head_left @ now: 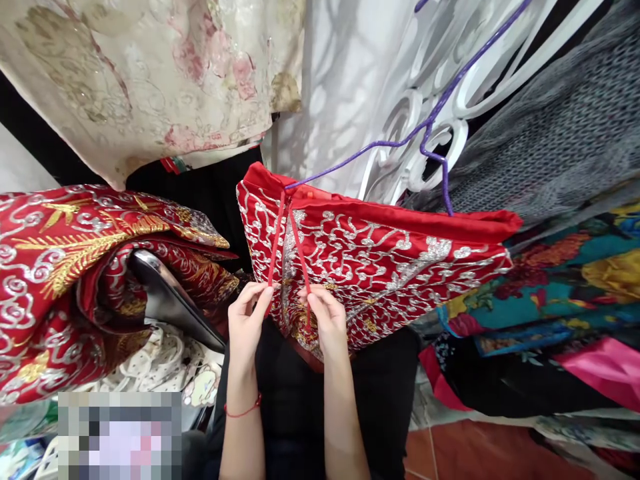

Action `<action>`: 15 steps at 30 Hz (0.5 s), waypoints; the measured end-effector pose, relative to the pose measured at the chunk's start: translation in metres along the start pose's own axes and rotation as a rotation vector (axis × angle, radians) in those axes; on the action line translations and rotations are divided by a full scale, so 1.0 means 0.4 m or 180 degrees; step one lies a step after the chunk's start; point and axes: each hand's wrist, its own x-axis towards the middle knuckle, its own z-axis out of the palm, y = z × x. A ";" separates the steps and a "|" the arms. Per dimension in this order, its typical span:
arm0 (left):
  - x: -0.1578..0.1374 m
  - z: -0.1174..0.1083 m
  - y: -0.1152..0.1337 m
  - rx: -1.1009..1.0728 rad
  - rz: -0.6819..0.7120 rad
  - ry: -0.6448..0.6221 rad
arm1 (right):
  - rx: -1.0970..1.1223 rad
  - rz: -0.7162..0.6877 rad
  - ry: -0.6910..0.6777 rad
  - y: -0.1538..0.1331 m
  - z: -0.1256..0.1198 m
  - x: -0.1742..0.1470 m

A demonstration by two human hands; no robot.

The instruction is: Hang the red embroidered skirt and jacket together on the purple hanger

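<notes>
I'm pinching a thin red cord in each hand, fingertips pressed together, at the middle of the frame. My left hand (247,310) is gripping the left cord (277,240) and my right hand (329,320) the right cord (299,247). Both cords are running long-ways up the picture from my fingers, meeting near the top edge of a red embroidered garment (380,250) and spreading apart downward like a narrow upturned V. My hands are sitting about level, apart, each on its own side, with silver embroidery showing between them. Where the right cord's loose end is finishing, I can't quite make out against the pattern. A purple hanger (440,103) is slanting from the garment toward the upper right. At the frame's left, a red-and-gold cloth (65,260) is bulking; cream floral fabric (150,87) is hanging upper left.
</notes>
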 end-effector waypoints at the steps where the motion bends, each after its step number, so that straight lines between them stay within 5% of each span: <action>1: 0.000 -0.003 -0.001 -0.0044 -0.0091 -0.0025 | -0.0045 0.0010 0.0006 0.001 -0.001 -0.002; 8: -0.011 0.005 0.008 0.0137 0.0025 -0.0397 | 0.0006 0.0538 -0.0405 0.000 0.020 -0.018; 15: -0.031 0.013 0.047 0.0480 0.0453 -0.0905 | -0.0146 0.0614 -0.0146 -0.015 0.045 -0.028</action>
